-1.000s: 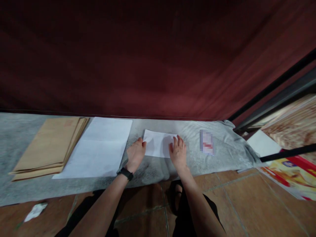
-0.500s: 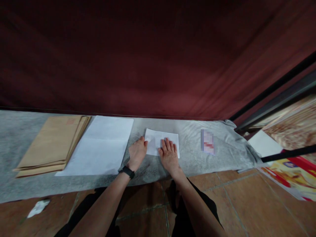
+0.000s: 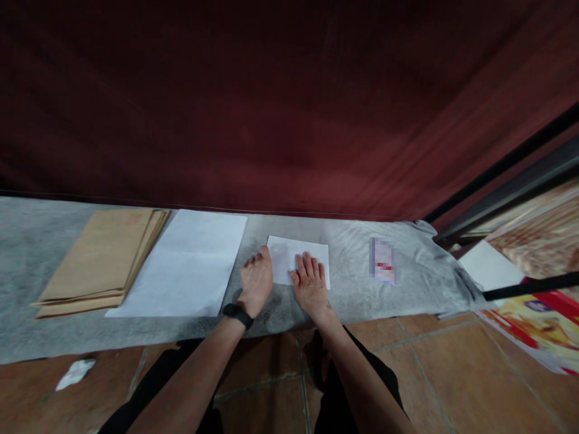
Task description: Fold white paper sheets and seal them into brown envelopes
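Note:
A small folded sheet of white paper (image 3: 283, 253) lies on a grey cloth (image 3: 348, 241) in front of me. My right hand (image 3: 311, 286) rests flat on its right half, fingers stretched and slightly apart. At the paper's left edge is my left hand (image 3: 257, 277), turned on its side with the fingers curled in and the thumb side against the edge. Nothing shows inside those curled fingers. A black band (image 3: 238, 314) circles my left wrist. Left of this hand lie large white sheets (image 3: 190, 265) with a faint crease across the middle.
Brown paper envelopes (image 3: 97, 259) are stacked at the far left. To the right lies a small blurred-out item (image 3: 383, 262). A dark red cloth (image 3: 271, 120) hangs behind. Black bars (image 3: 534, 286) and a printed box (image 3: 543, 328) stand at right; a white scrap (image 3: 75, 374) is on the tiled floor.
My left hand has rolled over at the paper's left edge, its curled fingers now facing up and away. My right hand stays flat on the paper. The view has shifted slightly.

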`<action>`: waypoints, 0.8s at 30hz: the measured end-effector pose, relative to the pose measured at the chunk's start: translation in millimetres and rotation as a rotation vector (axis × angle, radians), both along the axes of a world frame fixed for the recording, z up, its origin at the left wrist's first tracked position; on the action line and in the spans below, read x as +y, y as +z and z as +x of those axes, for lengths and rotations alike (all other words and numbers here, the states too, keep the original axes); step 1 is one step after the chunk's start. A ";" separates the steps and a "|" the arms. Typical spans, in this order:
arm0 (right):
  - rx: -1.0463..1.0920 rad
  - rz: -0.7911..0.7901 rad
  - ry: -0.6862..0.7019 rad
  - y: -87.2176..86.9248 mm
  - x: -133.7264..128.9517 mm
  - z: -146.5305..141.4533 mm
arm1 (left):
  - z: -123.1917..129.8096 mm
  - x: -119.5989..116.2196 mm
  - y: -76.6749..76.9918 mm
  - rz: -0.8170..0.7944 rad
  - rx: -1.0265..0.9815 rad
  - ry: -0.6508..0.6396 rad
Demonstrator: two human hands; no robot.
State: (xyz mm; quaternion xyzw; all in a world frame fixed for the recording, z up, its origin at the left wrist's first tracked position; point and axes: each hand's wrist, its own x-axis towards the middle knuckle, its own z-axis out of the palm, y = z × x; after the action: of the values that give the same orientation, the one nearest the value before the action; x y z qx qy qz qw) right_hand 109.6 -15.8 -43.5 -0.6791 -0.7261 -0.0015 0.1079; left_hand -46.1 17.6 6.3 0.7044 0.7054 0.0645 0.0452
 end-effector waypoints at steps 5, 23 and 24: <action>0.003 0.013 -0.004 -0.5 -0.3 -1.1 | 10.4 -3.1 -7.3 0.134 -0.014 -0.159; -0.049 -0.010 0.031 -1.1 -0.1 16.6 | 37.5 -2.7 -44.6 0.123 -0.125 -0.361; -0.050 -0.006 0.021 -2.5 0.5 19.5 | 36.5 -2.5 -45.4 0.127 -0.120 -0.360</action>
State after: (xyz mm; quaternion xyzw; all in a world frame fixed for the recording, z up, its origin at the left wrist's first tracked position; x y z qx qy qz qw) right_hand 129.1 -15.3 -46.0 -0.6716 -0.7355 -0.0152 0.0880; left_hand -9.7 15.1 -39.2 0.8155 0.5585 0.1417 0.0537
